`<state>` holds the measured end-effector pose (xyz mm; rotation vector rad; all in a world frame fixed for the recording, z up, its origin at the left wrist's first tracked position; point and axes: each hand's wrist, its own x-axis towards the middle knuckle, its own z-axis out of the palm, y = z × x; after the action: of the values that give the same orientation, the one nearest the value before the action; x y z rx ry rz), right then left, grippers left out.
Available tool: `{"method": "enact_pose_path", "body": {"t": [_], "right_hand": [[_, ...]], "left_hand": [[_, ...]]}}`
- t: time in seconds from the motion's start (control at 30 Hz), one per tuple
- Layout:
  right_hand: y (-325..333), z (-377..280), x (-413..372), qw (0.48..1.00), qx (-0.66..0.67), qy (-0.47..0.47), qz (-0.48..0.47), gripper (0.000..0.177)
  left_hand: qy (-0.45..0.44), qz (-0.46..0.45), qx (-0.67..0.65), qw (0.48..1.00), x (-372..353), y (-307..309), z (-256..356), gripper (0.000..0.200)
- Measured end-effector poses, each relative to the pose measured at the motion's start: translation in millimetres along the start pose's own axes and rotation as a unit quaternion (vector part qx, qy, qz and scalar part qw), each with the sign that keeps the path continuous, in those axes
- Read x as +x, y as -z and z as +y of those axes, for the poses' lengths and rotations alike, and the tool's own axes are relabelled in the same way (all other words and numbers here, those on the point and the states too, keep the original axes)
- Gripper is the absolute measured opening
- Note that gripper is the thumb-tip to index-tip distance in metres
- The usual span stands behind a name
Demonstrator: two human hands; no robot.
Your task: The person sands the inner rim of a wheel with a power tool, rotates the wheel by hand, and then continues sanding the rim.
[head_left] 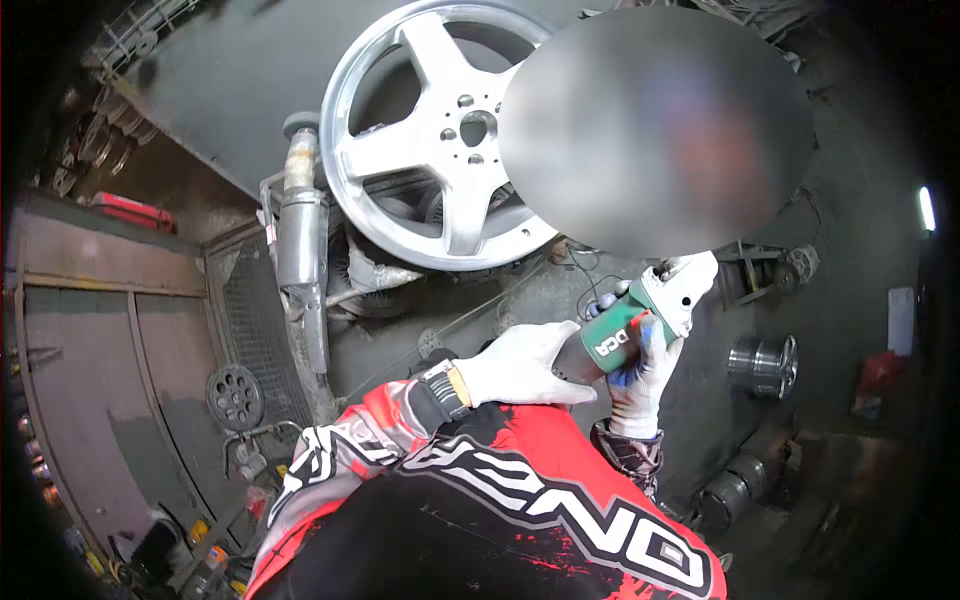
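Note:
A green angle grinder with a grey head is held in both of my white-gloved hands. My left hand wraps the rear end of its body. My right hand grips the body just behind the head, fingers curled round it. The grinder's head points up and right, toward a blurred-out oval patch. A silver five-spoke alloy wheel stands tilted just above and left of the hands, its right side hidden by the blurred patch. My sleeves are red, black and white.
A grey metal cylinder stands upright left of the wheel, beside a wire-mesh panel. A small perforated disc lies below it. Shiny metal drums sit at the right. A brown metal cabinet fills the left side.

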<state>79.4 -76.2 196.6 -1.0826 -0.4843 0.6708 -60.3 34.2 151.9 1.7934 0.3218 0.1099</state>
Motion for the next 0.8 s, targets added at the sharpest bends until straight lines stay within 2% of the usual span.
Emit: {"method": "enact_pose_path", "body": {"t": [0.1,0.17,0.23,0.27,0.3,0.37,0.43,0.53,0.63,0.73,0.8], "right_hand": [[17.3,6.6,-2.1,0.998,0.053,0.005,0.040,0.066],[32.2,9.4,1.2,0.996,0.070,0.019,0.050,0.063],[44.8,4.7,-0.3,0.994,0.067,0.018,0.088,0.059],[65.2,7.3,-1.2,0.996,0.046,0.009,0.072,0.061],[65.4,5.1,-0.5,0.992,0.059,0.028,0.108,0.060],[84.1,5.2,-2.7,0.985,0.139,0.004,0.102,0.060],[92.9,3.6,-3.9,0.983,0.135,0.013,0.120,0.060],[103.1,3.1,-1.6,0.985,0.125,0.017,0.119,0.061],[108.5,2.8,9.2,0.989,0.104,0.008,0.108,0.063],[108.3,-2.3,28.2,0.993,0.059,0.007,0.102,0.060],[109.4,-5.2,46.8,0.997,0.041,0.026,0.065,0.057]], "left_hand": [[-0.008,-0.043,0.029,0.999,-1.0,25.1,10.8,0.064],[-0.013,0.050,-0.032,0.998,-8.7,34.6,-7.9,0.038],[0.048,0.158,-0.034,0.986,-22.9,57.4,-11.8,0.031],[0.066,0.220,-0.009,0.973,-31.6,66.7,-19.2,0.030],[0.082,0.282,0.016,0.956,-40.9,74.9,-30.3,0.028],[0.078,0.384,0.077,0.917,-59.0,88.8,-64.7,0.026],[0.160,0.388,0.068,0.905,-77.6,101.2,-78.6,0.027],[0.198,0.400,0.073,0.892,-85.6,106.7,-87.5,0.029],[0.154,0.445,0.087,0.878,-69.0,99.8,-88.5,0.029],[0.159,0.421,0.055,0.891,-40.6,85.6,-83.1,0.029],[0.146,0.408,0.064,0.899,-20.1,72.3,-70.3,0.028]]}}
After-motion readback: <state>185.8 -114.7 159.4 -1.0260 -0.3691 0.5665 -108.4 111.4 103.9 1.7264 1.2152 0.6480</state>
